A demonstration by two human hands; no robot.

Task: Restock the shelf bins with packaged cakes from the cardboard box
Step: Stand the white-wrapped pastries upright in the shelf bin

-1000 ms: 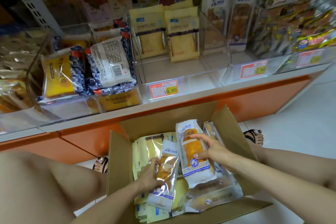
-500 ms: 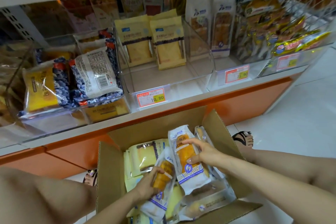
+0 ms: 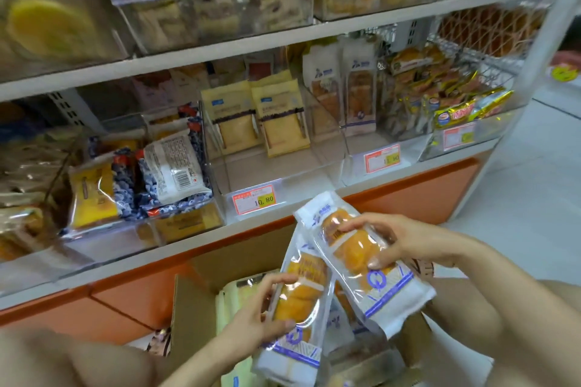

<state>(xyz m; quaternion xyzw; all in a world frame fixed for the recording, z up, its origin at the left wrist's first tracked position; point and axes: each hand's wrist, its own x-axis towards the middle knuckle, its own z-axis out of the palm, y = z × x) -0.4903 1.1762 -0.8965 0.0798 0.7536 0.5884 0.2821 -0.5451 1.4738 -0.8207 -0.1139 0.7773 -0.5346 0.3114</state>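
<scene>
Both middle clear bins have room: the yellow-pack bin (image 3: 251, 170) and the white-pack bin (image 3: 402, 143) show bare floor before their upright packs (low price-tagged lips stand in front), with the shelf board (image 3: 314, 30) close overhead.

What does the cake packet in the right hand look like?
The cake packet is a long, shiny plastic wrapper, white with blue stripes and a clear window showing orange-yellow cake. The right hand grips its middle, holding it tilted above the cardboard box. It overlaps the second packet in the left hand.
</scene>
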